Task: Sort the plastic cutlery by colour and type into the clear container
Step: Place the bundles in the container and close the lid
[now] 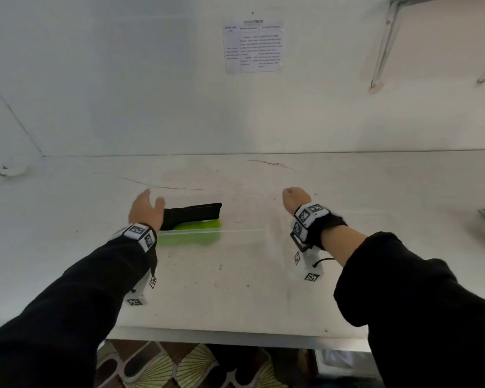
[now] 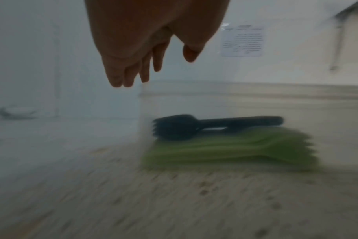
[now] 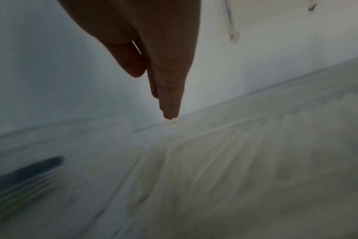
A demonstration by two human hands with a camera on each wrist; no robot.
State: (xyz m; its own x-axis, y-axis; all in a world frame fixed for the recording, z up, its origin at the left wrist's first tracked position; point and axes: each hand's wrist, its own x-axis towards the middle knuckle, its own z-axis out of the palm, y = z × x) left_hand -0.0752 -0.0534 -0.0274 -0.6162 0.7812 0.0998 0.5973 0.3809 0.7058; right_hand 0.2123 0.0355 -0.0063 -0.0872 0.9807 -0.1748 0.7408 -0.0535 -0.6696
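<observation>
Already the black forks (image 2: pixel 215 125) and green forks (image 2: pixel 231 150) lie inside the clear container (image 1: pixel 235 230) on the counter (image 1: pixel 235 289). Both hands, left (image 1: pixel 146 210) and right (image 1: pixel 296 198), hover empty, fingers straight. Probably light, slippery plastic: grip container's walls.

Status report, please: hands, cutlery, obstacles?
Left hand and right hand open, empty. Black forks and green forks inside clear container. Nothing blocking.

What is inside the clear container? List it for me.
Inside the clear container lie black forks beside a stack of green forks. The blur hides how many of each, and the left hand covers the container's left end.
</observation>
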